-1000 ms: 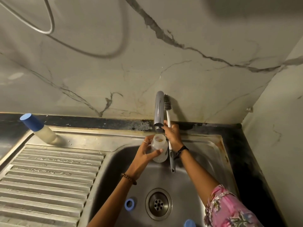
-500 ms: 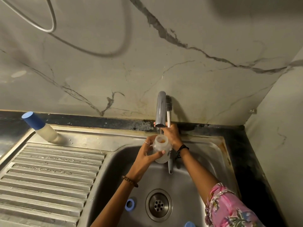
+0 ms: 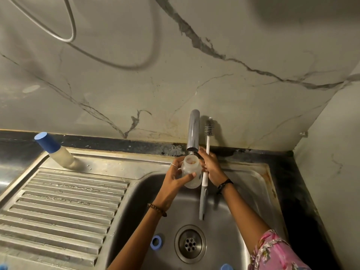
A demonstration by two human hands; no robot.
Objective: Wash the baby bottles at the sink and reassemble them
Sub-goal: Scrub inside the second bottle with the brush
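The left hand (image 3: 175, 178) grips the open bottle (image 3: 191, 173) under the tap (image 3: 193, 131); the right hand (image 3: 211, 166) holds the brush (image 3: 206, 162), perhaps touching the tap; she should keep the mouth centred beneath the spout.

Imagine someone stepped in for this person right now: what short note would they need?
Left hand grips the open bottle, mouth up under the tap.
Right hand holds the bottle brush, bristles up, not in the bottle.
A blue ring lies in the sink by the drain. A second bottle, blue cap on, stands on the draining board.
Done: this bottle is taken apart.
Left: scrub, rinse, reassemble; second bottle's state unclear.
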